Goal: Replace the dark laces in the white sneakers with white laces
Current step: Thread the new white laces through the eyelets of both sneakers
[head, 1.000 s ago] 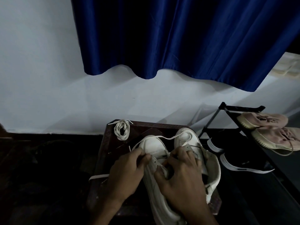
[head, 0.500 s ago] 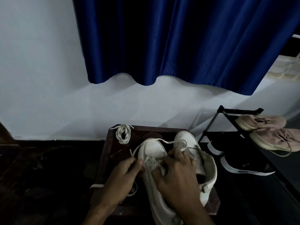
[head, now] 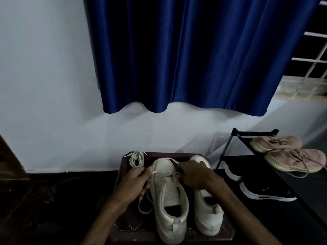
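Moved apart since earlier: left hand [head: 136,181], right hand [head: 194,175]. Pinched in each: white lace [head: 166,176], drawn taut across sneaker [head: 168,193] between grips, probably to seat it evenly.

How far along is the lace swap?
Done: no dark laces show. In hand: left hand and right hand pinch ends of a white lace through the left sneaker's front eyelets. Left: its other eyelets, then the right sneaker, apparently unlaced; a coiled lace waits.
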Available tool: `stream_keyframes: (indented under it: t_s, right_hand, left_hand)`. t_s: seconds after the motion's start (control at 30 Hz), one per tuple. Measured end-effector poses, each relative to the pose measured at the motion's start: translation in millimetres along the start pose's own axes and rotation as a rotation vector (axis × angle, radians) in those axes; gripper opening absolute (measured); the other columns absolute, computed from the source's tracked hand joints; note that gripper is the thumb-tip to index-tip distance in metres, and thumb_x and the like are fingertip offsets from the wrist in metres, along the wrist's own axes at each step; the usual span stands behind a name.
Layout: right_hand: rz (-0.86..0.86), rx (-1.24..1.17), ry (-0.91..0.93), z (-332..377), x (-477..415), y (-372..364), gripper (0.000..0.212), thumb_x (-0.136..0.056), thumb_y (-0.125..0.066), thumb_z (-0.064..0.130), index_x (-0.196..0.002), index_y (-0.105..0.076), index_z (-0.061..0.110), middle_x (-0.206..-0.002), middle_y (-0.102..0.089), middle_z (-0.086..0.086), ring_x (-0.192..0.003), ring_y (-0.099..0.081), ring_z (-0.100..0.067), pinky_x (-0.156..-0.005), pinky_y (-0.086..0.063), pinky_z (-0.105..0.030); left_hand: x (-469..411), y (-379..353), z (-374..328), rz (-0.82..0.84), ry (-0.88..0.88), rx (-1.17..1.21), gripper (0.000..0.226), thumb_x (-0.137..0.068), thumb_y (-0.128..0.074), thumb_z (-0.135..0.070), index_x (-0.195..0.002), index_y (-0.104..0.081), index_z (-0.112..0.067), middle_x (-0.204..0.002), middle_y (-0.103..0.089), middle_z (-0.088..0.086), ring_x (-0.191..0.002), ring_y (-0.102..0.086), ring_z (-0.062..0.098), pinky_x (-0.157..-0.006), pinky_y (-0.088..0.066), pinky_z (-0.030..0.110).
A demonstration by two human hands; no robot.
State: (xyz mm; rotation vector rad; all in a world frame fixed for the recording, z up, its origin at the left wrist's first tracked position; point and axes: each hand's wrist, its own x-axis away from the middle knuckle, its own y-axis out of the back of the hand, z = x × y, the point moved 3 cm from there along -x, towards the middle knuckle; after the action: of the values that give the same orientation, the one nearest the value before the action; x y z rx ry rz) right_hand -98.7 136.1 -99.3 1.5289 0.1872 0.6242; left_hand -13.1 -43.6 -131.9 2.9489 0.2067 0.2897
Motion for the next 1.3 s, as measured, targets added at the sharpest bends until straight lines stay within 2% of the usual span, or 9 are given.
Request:
stream_keyframes:
  t_s: [0.1, 0.23, 0.47, 0.67, 0.77, 0.9, 1.13, 1.23, 1.3]
  right_hand:
    - [-0.067, -0.099, 0.018, -6.5, -2.8, 28.8, 0.033, -0.088, -0.056, 0.045, -0.094, -0.07, 0.016, -0.096, -0.068, -0.006, -0.094, -0.065, -0.025, -0.083, -0.051, -0.036]
    - [-0.247, -0.525, -0.011, -13.1, 5.2, 101.1, 0.026, -0.091, -0.063, 0.039, -0.09, -0.072, 0.014, -0.065, -0.061, 0.005, -0.057, -0.054, -0.007, -0.061, -0.044, -0.022]
    - [-0.332, -1.165, 0.169, 10.1, 35.8, 187.7, 0.022, -0.095, -0.06, 0.022, -0.111, -0.066, 0.009, -0.078, -0.067, 0.002, -0.063, -0.054, -0.007, -0.069, -0.052, -0.027]
    - [-0.549, -1.498, 0.36, 18.6, 67.6, 234.1, 0.016, -0.096, -0.055, 0.012, -0.108, -0.064, 0.015, -0.087, -0.07, 0.001, -0.059, -0.051, -0.007, -0.047, -0.038, -0.019]
    - [-0.64, -1.26, 0.301, 19.7, 76.7, 227.2, 0.016, -0.097, -0.053, 0.012, -0.107, -0.065, 0.014, -0.084, -0.07, 0.0, -0.058, -0.05, -0.007, -0.047, -0.032, -0.021]
    - [-0.509, -0.956, 0.2, 22.2, 63.0, 173.8, 0.017, -0.096, -0.053, 0.005, -0.104, -0.066, -0.001, -0.087, -0.071, -0.009, -0.057, -0.052, -0.008, -0.044, -0.037, -0.016]
    - [-0.196, -0.429, 0.102, 16.0, 15.4, 57.3, 0.022, -0.087, -0.066, 0.028, -0.104, -0.074, 0.017, -0.104, -0.072, -0.001, -0.088, -0.062, -0.011, -0.078, -0.048, -0.023]
    - [-0.122, -0.29, 0.1, 22.8, 0.7, 26.9, 0.034, -0.081, -0.069, 0.041, -0.11, -0.07, 0.024, -0.11, -0.069, 0.001, -0.102, -0.063, -0.016, -0.088, -0.05, -0.029]
    - [-0.064, -0.229, 0.107, 27.8, -6.9, 11.1, 0.04, -0.08, -0.07, 0.042, -0.117, -0.067, 0.026, -0.116, -0.067, 0.0, -0.108, -0.062, -0.019, -0.091, -0.049, -0.03]
  left_hand:
    - [-1.9, 4.6, -23.6, 0.016, -0.018, 0.01, 0.033, -0.101, -0.048, -0.034, -0.08, -0.059, -0.011, -0.055, -0.045, -0.004, -0.042, -0.037, 0.007, -0.039, -0.034, 0.022]
    - [-1.8, 22.0, -75.7, -0.005, -0.085, 0.072, 0.033, -0.102, -0.047, -0.031, -0.083, -0.06, -0.008, -0.055, -0.043, -0.003, -0.043, -0.035, 0.01, -0.041, -0.033, 0.022]
    - [17.3, 42.2, -177.6, -0.083, -0.298, 0.064, 0.027, -0.1, -0.052, -0.033, -0.081, -0.063, -0.017, -0.064, -0.052, -0.006, -0.053, -0.044, 0.007, -0.049, -0.043, 0.022]
    - [37.0, 51.4, -223.1, -0.132, -0.43, 0.178, 0.024, -0.097, -0.056, -0.033, -0.081, -0.068, -0.019, -0.089, -0.066, -0.002, -0.08, -0.058, 0.011, -0.069, -0.054, 0.033]
    - [37.8, 49.3, -217.0, -0.088, -0.402, 0.255, 0.024, -0.098, -0.055, -0.03, -0.082, -0.067, -0.019, -0.101, -0.073, 0.001, -0.092, -0.066, 0.017, -0.083, -0.056, 0.041]
    - [35.6, 43.5, -200.9, -0.037, -0.307, 0.47, 0.022, -0.101, -0.047, -0.028, -0.088, -0.06, -0.017, -0.095, -0.076, 0.003, -0.087, -0.072, 0.02, -0.086, -0.055, 0.045]
    - [40.4, 79.1, -223.3, -0.102, -0.409, 0.641, 0.024, -0.103, -0.044, -0.023, -0.084, -0.056, -0.016, -0.081, -0.073, -0.002, -0.076, -0.071, 0.016, -0.081, -0.058, 0.044]
    - [37.8, 78.3, -215.5, -0.173, -0.433, 0.636, 0.026, -0.102, -0.044, -0.02, -0.079, -0.054, -0.016, -0.065, -0.062, -0.002, -0.055, -0.057, 0.013, -0.058, -0.058, 0.031]
    - [29.6, 68.9, -186.2, -0.334, -0.41, 0.418, 0.029, -0.099, -0.047, -0.021, -0.071, -0.052, -0.017, -0.055, -0.049, -0.005, -0.044, -0.037, 0.009, -0.037, -0.033, 0.017]
